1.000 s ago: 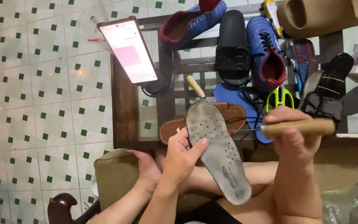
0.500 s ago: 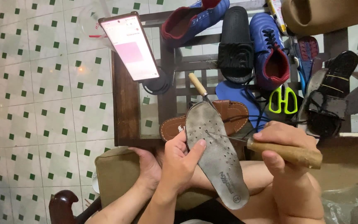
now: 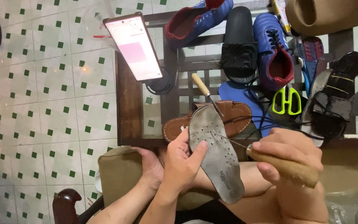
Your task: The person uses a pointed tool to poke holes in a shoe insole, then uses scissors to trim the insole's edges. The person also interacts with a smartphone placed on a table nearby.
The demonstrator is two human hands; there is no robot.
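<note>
My left hand (image 3: 181, 164) grips a grey perforated insole (image 3: 218, 153) by its left edge, thumb on its face, and holds it tilted over my lap. My right hand (image 3: 289, 155) is closed on the wooden handle of an awl (image 3: 291, 169). The awl's thin metal needle points left and its tip touches the upper middle of the insole. Just behind the insole, a brown sandal (image 3: 237, 114) lies on the wooden table (image 3: 129, 103), with a second wooden-handled awl (image 3: 206, 93) resting across it.
A lit phone (image 3: 133, 47) stands on a holder at the table's left. Behind it are a black slide (image 3: 239, 45), blue sports shoes (image 3: 276, 49), green-handled scissors (image 3: 286, 101) and black sandals (image 3: 332, 103). A tan cushion (image 3: 119, 174) sits below, on the tiled floor (image 3: 42, 103).
My right hand has come down and turned the awl, bringing its needle tip onto the insole. The left hand still holds the insole, which has shifted slightly.
</note>
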